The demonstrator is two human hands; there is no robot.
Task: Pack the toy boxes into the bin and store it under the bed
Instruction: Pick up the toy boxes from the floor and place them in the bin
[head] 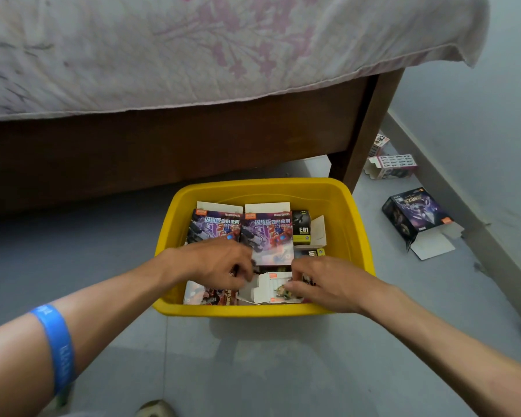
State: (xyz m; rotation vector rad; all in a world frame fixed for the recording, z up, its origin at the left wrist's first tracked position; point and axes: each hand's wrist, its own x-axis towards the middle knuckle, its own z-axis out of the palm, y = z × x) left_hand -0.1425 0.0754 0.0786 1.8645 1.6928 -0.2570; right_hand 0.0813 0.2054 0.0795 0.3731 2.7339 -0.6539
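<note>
Down on the floor (253, 371) in front of me sits the yellow bin (355, 224), just before the dark wooden bed frame (163, 145) with its flowered sheet (193, 55). Both my hands are inside the bin. My left hand (220, 263) is curled, fingers bent down among the boxes, though I cannot tell what it grips. My right hand (322, 284) pinches the edge of a small white box (268, 288) lying open at the near side. Behind them, two purple toy boxes (253, 233) stand side by side, with a black and yellow box (302, 228) to their right. Out on the floor to the right, well apart from the bin, lie a dark purple box (415, 213) with its flap open and a white and pink box (394, 167) near the bed leg (370, 124). A blue wristband (56, 347) circles my left forearm.
</note>
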